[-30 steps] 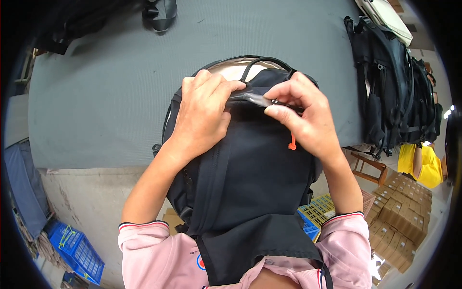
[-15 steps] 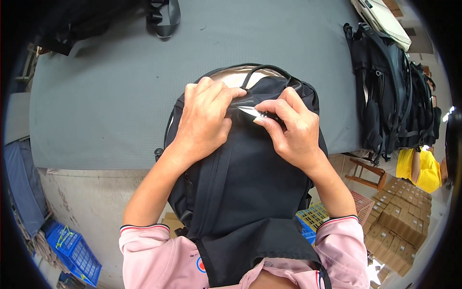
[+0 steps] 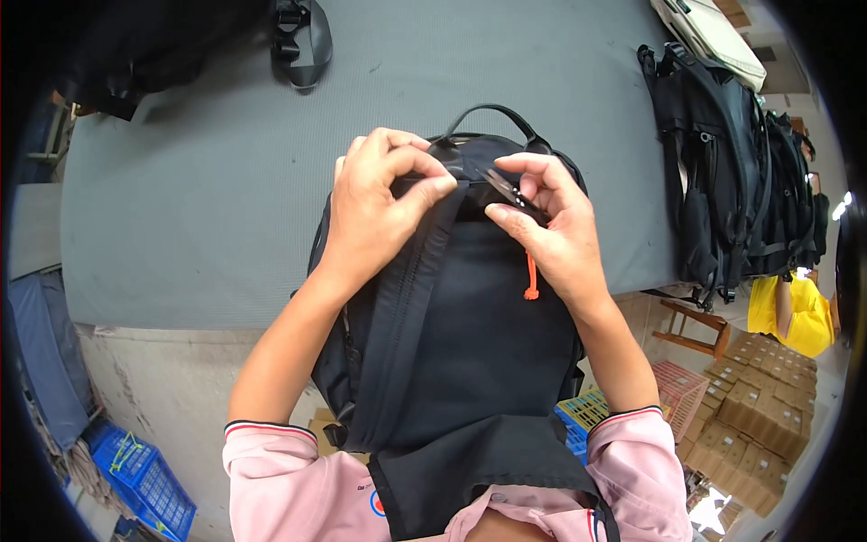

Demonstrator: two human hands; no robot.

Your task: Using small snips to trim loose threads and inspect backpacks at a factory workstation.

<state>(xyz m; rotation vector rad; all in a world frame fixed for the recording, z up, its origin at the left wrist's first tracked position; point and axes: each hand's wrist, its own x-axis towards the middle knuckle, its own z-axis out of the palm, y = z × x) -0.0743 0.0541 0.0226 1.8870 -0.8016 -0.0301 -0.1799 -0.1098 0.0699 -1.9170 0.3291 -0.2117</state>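
Observation:
A black backpack (image 3: 492, 316) leans between me and the table edge, its top handle (image 3: 495, 107) standing up in a loop. One wide shoulder strap (image 3: 402, 307) runs down its left part. My left hand (image 3: 370, 203) is at the strap's upper end, thumb and forefinger pinched together; whatever lies between them is too small to make out. Held in my right hand (image 3: 564, 226) is a pair of thread snips (image 3: 517, 196), its blades pointing up and left toward the base of the handle. An orange cord (image 3: 531, 275) dangles below that hand.
Several black backpacks (image 3: 713, 172) stand along the right of the grey table (image 3: 199, 208); black bags with straps (image 3: 307, 54) lie at the far left. Below are a blue crate (image 3: 149, 479), a wooden stool (image 3: 691, 327) and stacked cartons (image 3: 754, 415). A person in yellow (image 3: 790, 312) is at right.
The snips have drawn back from the strap top, and my right fingers have loosened around them. The orange cord now shows. My left hand has changed from lying on the bag to a raised pinch.

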